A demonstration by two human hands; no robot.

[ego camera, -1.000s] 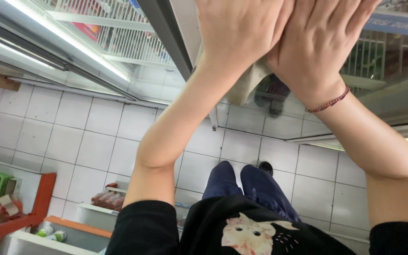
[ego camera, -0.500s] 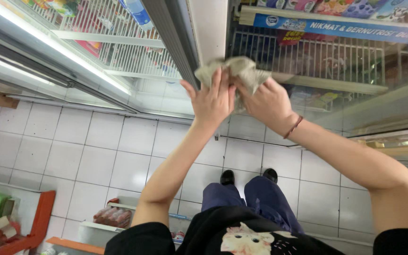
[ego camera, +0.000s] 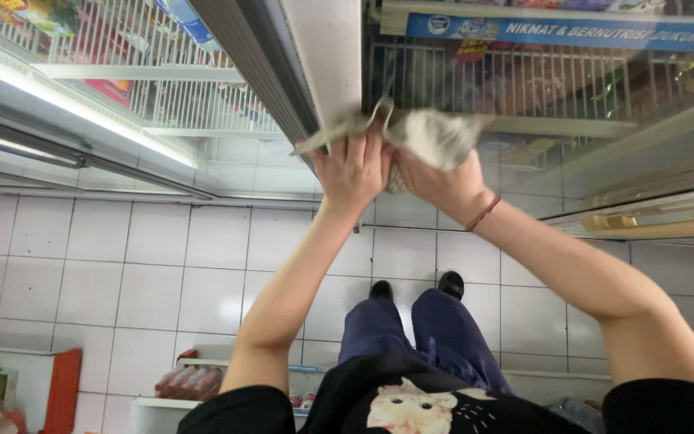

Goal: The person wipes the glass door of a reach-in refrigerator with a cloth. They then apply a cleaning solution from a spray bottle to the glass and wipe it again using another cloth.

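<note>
White tiled floor [ego camera: 162, 265], glass cooler door [ego camera: 524, 88]: your left hand [ego camera: 355, 169] and right hand [ego camera: 439, 181] both clench 1 grey cloth [ego camera: 435, 133] against its frame; loose corners could snag, slipping your grip

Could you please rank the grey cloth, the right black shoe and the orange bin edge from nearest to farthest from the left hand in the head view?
From the left hand:
1. Grey cloth, under its fingers against the cooler door.
2. Right black shoe, on the white tiles straight below.
3. Orange bin edge, far off at the lower left corner.
</note>
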